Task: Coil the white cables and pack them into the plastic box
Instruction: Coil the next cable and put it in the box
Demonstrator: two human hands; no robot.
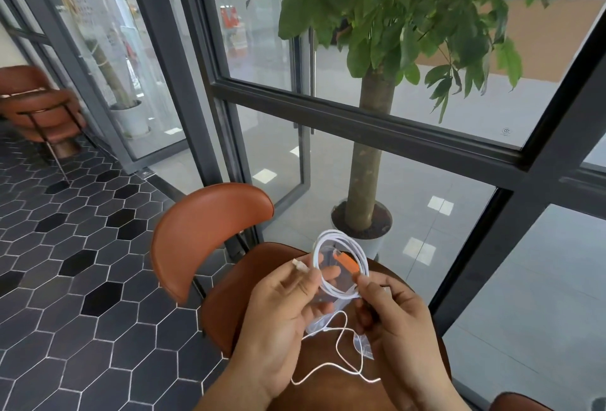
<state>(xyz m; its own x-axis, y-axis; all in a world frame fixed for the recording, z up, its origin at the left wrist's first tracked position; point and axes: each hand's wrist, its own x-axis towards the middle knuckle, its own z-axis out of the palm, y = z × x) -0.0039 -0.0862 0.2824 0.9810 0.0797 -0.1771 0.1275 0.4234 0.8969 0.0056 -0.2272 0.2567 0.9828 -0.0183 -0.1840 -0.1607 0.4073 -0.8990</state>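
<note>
**Head view.** The coiling step appears nearly done for one cable. A coiled cable (337, 233) is held up as a round loop of several turns above the brown table (328, 394).

The left hand (282, 309) is curled round the left side of the coil. The thumb is pressed on the strands, and the white plug (300, 264) sticks out just left of the coil. The right hand (396, 319) pinches the right side of the coil between thumb and fingertips, so the coil lies between the two hands and touches both.

A clear plastic box (324, 304) with an orange clip (344, 264) is seen through and behind the coil. Whether it is also gripped by the left hand cannot be told.

A second, thinner loose cable (337, 343) trails below the coil and lies uncoiled on the table.

The next move is judged to be tucking the free plug end in so the turns do not spring apart, then lowering the coil into the box. For that, the loop may need to be squeezed narrower than the opening. The loose cable below the coil is left to be wound afterwards.
</note>
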